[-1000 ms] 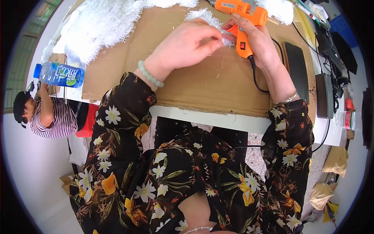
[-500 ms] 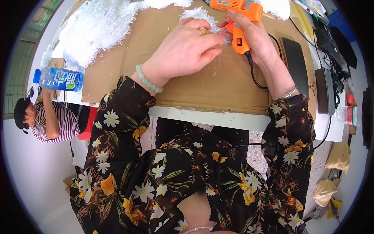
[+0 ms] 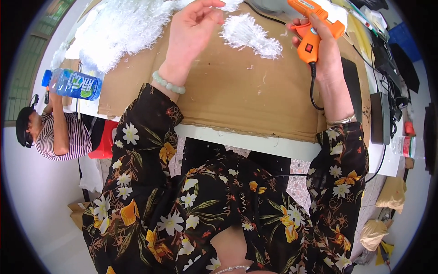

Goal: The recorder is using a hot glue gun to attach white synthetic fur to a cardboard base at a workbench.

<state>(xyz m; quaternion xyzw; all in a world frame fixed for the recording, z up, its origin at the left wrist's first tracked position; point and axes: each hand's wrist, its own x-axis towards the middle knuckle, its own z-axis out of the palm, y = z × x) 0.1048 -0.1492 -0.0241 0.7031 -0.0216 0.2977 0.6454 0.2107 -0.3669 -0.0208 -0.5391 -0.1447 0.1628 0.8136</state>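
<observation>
My right hand (image 3: 326,50) is wrapped round an orange hot glue gun (image 3: 310,39) with a red switch and a black cord, held above the right part of the cardboard. A white fluffy, feathery-looking piece (image 3: 252,35) lies flat on the brown cardboard (image 3: 246,100) between my hands, touched by neither. My left hand (image 3: 194,29) is raised near the far edge, next to a big white shaggy heap (image 3: 123,34). Its index finger and thumb stand apart, the other fingers loosely curled, and nothing shows between them.
A drink bottle (image 3: 73,84) with blue cap and label stands at the left, near a person in a striped shirt (image 3: 64,134). A dark flat phone-like slab (image 3: 352,86) lies under my right forearm. Black cables and a dark box (image 3: 380,118) are at the right.
My hands have moved apart: the left up and leftward from the white piece, the right rightward with the glue gun. The white piece is now uncovered on the cardboard.
</observation>
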